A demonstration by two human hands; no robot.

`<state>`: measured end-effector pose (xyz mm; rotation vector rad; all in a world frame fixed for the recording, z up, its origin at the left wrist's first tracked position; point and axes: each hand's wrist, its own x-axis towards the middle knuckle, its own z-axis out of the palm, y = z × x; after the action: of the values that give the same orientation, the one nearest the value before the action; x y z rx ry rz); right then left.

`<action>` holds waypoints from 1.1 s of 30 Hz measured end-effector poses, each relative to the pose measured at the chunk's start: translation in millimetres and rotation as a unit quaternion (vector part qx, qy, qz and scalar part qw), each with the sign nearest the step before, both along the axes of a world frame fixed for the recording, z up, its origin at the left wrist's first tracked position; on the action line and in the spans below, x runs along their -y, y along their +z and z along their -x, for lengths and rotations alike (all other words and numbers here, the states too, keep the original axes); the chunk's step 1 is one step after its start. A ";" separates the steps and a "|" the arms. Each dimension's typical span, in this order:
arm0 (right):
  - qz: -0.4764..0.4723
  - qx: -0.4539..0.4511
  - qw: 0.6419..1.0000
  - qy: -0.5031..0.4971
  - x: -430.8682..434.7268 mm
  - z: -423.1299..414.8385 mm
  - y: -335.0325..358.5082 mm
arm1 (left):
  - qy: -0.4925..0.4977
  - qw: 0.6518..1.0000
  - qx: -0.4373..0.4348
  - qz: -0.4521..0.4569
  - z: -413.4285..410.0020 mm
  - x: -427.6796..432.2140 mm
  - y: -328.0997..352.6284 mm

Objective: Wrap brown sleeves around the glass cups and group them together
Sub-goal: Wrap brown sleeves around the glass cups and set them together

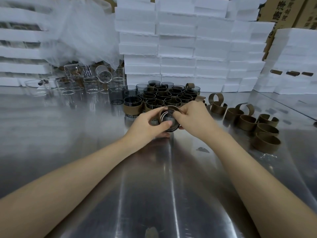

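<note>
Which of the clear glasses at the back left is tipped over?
The tilted clear glass near the back of that cluster, its mouth turned toward the camera; the others around it stand upright.

Dark glass cup [169, 120], tilted, brown sleeve [170, 107] partly round it, between left hand [147, 123] and right hand [194, 117]; sleeved cups [164, 97] clustered just beyond.

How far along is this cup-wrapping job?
Done: a cluster of sleeved cups stands grouped behind the hands. In hand: the left hand holds a dark cup while the right hand pinches a brown sleeve around it. Left: a few bare grey cups at the cluster's left edge, and loose sleeves waiting on the right.
</note>
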<state>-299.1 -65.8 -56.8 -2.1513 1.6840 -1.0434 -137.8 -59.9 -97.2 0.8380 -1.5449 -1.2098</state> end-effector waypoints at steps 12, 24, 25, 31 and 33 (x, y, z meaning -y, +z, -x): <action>-0.003 0.026 0.999 0.026 3.5 4.7 -0.6 | -0.001 0.999 -0.027 -0.022 0.1 1.9 0.9; -0.046 0.074 0.992 0.095 8.2 21.9 0.6 | 0.013 0.999 -0.011 -0.040 2.3 1.2 6.6; -0.048 0.075 0.991 0.099 8.6 22.7 0.6 | 0.014 0.999 -0.008 -0.039 2.5 1.4 6.8; -0.081 0.143 0.979 0.122 12.7 30.8 -2.4 | 0.002 1.000 0.008 -0.021 3.2 2.3 4.5; -0.084 0.155 0.976 0.131 14.2 32.0 -4.2 | 0.006 1.000 -0.002 -0.022 3.5 2.1 3.1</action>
<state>-331.2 -80.1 -60.9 -1.9214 1.2621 -1.0528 -141.3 -62.0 -94.1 0.8711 -1.5126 -1.2412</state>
